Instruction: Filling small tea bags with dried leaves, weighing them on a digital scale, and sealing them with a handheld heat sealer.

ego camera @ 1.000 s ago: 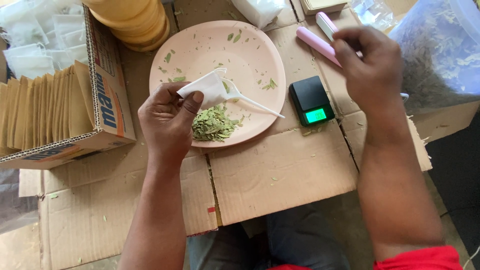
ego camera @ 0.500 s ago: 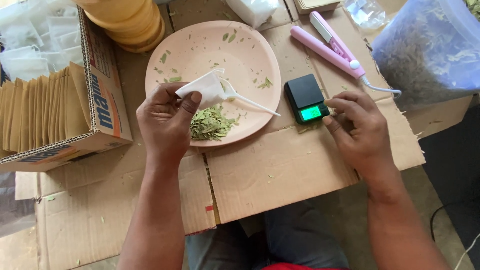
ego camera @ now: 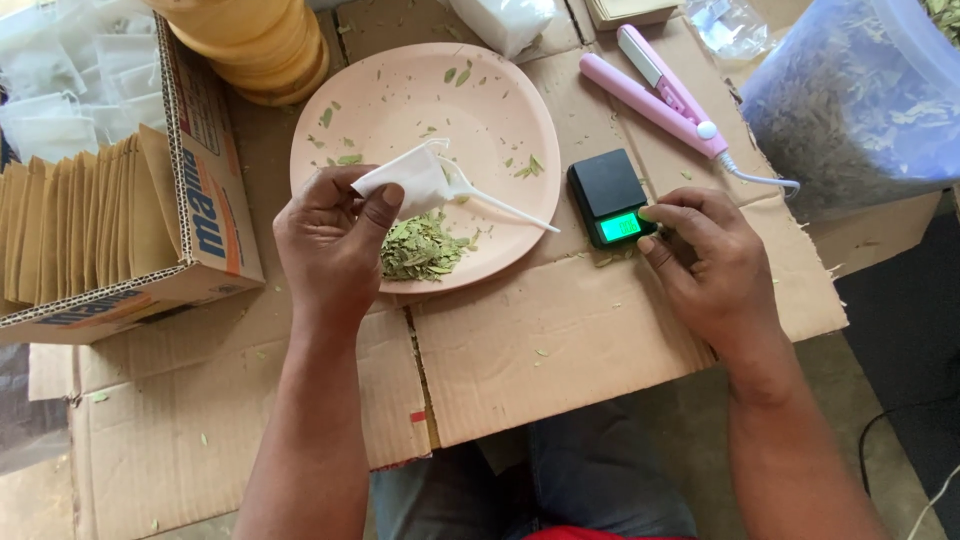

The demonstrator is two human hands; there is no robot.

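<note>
Weighing step, I'd judge: left hand w/ grip pinching white sachet over pink plate by leaf pile, right hand grasping nothing, fingertips on pocket scale; next needs sachet set on scale.

Flattened cardboard sheets cover the work surface — grey floor below, in soft daylight.

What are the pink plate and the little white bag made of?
The pink plate looks like matte plastic: smooth, evenly coloured, faint sheen. The little white bag in the left hand seems thin paper or mesh fabric; it creases softly. I can't tell which.
</note>
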